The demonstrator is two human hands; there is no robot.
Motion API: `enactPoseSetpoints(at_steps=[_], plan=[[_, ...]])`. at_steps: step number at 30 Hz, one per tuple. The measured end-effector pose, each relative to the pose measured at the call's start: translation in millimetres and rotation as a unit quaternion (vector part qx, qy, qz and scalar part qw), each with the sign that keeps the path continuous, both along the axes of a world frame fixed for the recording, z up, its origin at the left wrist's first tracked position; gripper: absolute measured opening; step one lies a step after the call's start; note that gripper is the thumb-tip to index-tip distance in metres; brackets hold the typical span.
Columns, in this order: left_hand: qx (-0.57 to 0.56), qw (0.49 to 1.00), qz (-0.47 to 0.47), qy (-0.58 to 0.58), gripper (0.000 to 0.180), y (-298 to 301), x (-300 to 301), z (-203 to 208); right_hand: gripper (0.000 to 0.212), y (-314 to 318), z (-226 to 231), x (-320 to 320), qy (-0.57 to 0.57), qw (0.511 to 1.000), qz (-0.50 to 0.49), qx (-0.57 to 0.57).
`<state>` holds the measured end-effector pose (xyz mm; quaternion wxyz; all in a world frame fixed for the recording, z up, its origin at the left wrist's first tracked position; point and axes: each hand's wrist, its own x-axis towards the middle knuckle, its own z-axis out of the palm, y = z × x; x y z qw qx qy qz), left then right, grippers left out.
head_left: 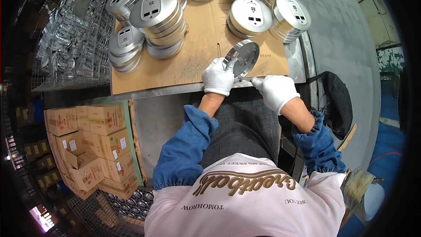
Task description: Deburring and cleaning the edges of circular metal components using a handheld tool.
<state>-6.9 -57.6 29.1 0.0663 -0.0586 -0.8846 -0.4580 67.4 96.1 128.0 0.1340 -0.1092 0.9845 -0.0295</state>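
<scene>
My left hand [218,77], in a white glove, grips a round metal cover [247,60] by its left rim. The cover is tilted up near the table's front edge, its hollow inner side turned toward me. My right hand [278,93], gloved too, is closed round a thin, dark-tipped hand tool [245,79]. The tool's tip points at the cover's lower rim and seems to touch it; its exact kind is hidden by the fingers. Beyond my hands, silvery round covers stand in stacks, one stack at the left [153,13] and another at the right [251,17].
A brown cardboard sheet [199,59] covers the worktable. At far left stands a wire basket [72,39] full of shiny metal parts. Cardboard cartons [107,142] are piled at lower left. A black bag [337,105] hangs by the table's right side.
</scene>
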Motion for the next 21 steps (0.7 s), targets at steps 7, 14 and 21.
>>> enactPoseSetpoints(at_steps=[7, 14, 21], plan=[[-0.017, 0.999, -0.022, 0.042, 0.031, -1, 2, 0, 0.019, -9, 12, -14, -0.048, 0.998, 0.004, 0.026], [0.035, 0.997, -0.039, 0.060, 0.031, -3, 3, -4, 0.013, -18, 30, -51, -0.171, 0.984, 0.008, 0.053], [0.063, 0.998, -0.012, 0.022, 0.031, -2, -5, -10, 0.016, -13, 7, -26, -0.142, 0.989, -0.016, 0.039]])
